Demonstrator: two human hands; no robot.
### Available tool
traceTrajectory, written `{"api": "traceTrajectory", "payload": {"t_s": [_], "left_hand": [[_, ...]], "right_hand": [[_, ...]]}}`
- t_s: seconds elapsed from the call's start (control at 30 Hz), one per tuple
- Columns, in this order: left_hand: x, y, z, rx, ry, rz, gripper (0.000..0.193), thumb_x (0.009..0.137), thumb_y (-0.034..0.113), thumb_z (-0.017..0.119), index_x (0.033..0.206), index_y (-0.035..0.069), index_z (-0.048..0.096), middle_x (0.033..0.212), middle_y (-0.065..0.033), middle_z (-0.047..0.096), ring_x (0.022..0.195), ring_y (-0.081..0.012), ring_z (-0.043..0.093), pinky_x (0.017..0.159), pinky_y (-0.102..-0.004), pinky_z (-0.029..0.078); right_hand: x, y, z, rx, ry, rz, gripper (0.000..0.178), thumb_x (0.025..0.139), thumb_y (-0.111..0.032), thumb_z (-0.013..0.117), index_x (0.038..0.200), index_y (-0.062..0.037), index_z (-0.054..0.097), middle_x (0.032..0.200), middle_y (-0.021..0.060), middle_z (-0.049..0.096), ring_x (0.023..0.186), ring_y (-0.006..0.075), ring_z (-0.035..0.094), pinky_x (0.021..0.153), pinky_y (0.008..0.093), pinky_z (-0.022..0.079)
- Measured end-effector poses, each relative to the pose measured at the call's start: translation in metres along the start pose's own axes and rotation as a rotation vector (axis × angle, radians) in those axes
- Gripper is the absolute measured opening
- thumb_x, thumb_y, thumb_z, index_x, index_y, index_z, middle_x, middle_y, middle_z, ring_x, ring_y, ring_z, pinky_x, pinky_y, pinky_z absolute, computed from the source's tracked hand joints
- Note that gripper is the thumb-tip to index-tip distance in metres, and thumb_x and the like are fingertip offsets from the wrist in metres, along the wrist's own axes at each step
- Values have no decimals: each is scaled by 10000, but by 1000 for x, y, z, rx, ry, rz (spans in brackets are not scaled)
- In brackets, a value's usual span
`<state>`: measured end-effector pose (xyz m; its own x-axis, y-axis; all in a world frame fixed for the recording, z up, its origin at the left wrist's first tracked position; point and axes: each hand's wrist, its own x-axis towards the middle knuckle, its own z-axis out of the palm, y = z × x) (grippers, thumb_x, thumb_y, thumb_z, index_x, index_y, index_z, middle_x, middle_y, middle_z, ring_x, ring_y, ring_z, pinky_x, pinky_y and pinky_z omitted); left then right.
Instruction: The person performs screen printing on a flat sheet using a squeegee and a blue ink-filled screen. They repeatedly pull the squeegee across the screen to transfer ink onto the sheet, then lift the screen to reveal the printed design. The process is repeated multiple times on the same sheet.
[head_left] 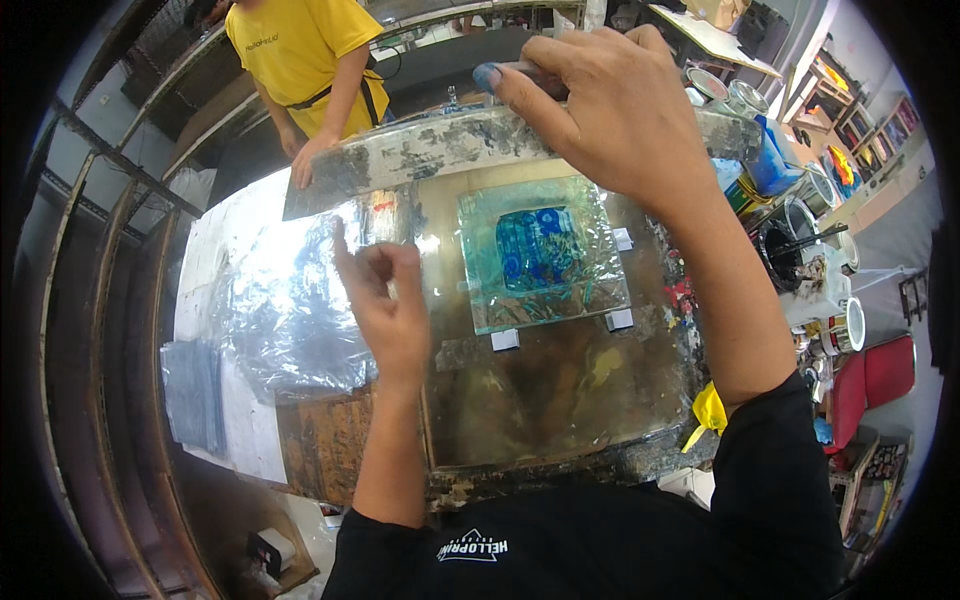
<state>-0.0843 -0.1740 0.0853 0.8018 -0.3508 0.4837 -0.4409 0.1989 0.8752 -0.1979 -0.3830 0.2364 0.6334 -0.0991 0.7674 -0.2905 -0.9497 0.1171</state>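
Note:
My right hand [625, 110] is raised at the far side, its fingers curled over the top edge of an upright, ink-smeared frame [430, 150]. Blue ink stains its thumb. Lower down, my left hand [385, 300] hovers by the right edge of a pile of shiny clear plastic sheets [290, 300]. One finger is stretched out, the others loosely bent, and I see nothing held there. Between my arms lies a greenish glass plate [480, 315] under clear film, with a blue printed design [540, 248] in its middle. White tabs [505, 340] sit along the plate's edges.
Across the table, a person in a yellow shirt [305, 50] rests a hand near the frame. Paint cans [850, 325] and a dark tub [785, 245] crowd the right side. A yellow cloth [707, 412] hangs at the table's right edge; metal racks [95, 300] stand left.

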Motion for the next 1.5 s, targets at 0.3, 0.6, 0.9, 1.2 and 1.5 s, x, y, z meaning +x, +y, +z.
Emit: {"api": "traceTrajectory", "payload": {"t_s": [0.3,0.6,0.9,1.2,1.5], "left_hand": [[-92,-59,-16,574,-306,-347,505,947,286,779,1270,-83,656,1123,-258,663,999,-376,658,884,-442,535],[-104,-65,12,895,-411,-170,524,918,296,770,1252,-86,637,1201,-282,571,1129,-457,545,998,-542,455],[-96,-65,23,860,-377,-289,432,854,216,801,1164,-29,626,1187,-250,613,1126,-436,578,983,-545,467],[-78,-73,22,186,-94,-424,292,960,56,683,1232,-34,627,1063,-171,717,893,-279,718,802,-378,566],[-5,-68,-62,-53,13,-369,314,1037,29,603,1323,-85,545,1145,-169,655,919,-195,724,839,-335,628]], "right_hand": [[17,2,-9,101,-92,80,523,993,-493,623,756,-35,705,728,146,695,749,322,667,810,457,435],[18,5,-7,84,-116,88,540,985,-511,620,759,-29,706,725,163,693,740,329,672,807,460,452],[21,3,-6,66,-83,95,532,961,-522,634,759,-34,703,732,178,686,772,352,679,801,464,441],[21,4,-9,83,-112,107,548,965,-517,627,756,-16,704,733,193,692,768,358,679,822,469,459],[18,5,-2,38,-75,57,515,1012,-535,586,900,-53,733,800,125,684,797,332,646,789,433,413]]}}
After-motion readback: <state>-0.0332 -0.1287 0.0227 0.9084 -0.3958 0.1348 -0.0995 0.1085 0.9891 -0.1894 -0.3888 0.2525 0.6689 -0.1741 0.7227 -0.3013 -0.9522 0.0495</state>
